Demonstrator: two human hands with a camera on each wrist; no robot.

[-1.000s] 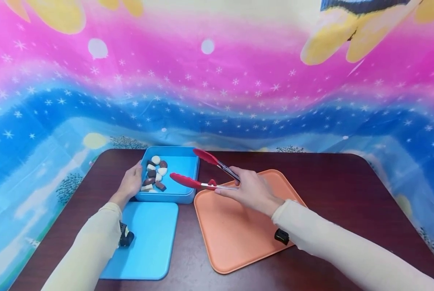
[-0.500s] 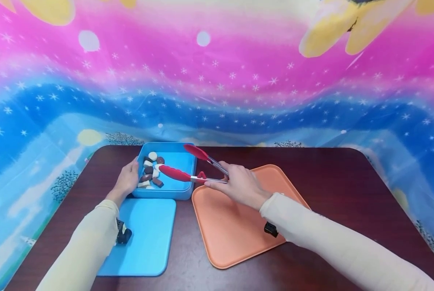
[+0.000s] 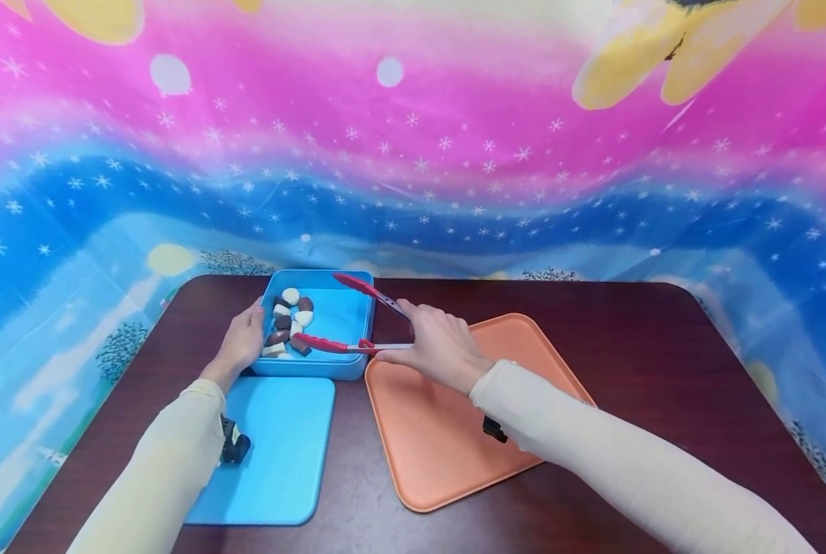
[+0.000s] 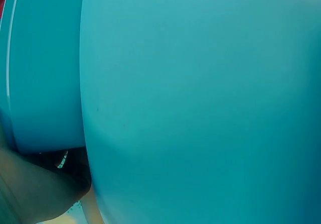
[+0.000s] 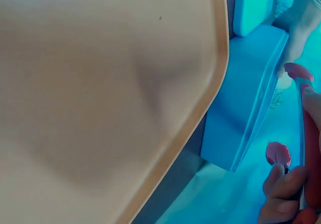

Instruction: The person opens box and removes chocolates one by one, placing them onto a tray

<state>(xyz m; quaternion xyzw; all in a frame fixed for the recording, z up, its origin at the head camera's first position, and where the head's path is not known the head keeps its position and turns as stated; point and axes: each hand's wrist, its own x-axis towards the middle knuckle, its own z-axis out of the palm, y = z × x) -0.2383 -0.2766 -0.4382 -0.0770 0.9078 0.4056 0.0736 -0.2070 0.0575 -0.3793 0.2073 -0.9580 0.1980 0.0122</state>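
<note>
My right hand (image 3: 449, 344) grips a pair of tongs (image 3: 319, 343) with red tips and metal arms. The tong arms are spread apart over a blue box (image 3: 326, 369), and nothing is between their tips. The nearer tip overlaps the edge of a pile of small white, brown and dark pieces (image 3: 282, 322), which look like chocolates and lie in the box's left part. Against the box's left outer wall rests my left hand (image 3: 244, 341), its fingers extended along the side. In the right wrist view, fingers (image 5: 285, 184) curl round the tongs (image 5: 311, 148).
An orange tray (image 3: 441, 446) lies below my right forearm, to the right of the box. A flat blue lid (image 3: 284, 438) lies in front of the box, partly under my left forearm. Behind the dark table (image 3: 634, 362) hangs a colourful printed cloth (image 3: 454, 185).
My right hand has carried the tongs leftward, from the box's right side to over its inside, and the gap between their tips has narrowed slightly. My left hand stays at the box.
</note>
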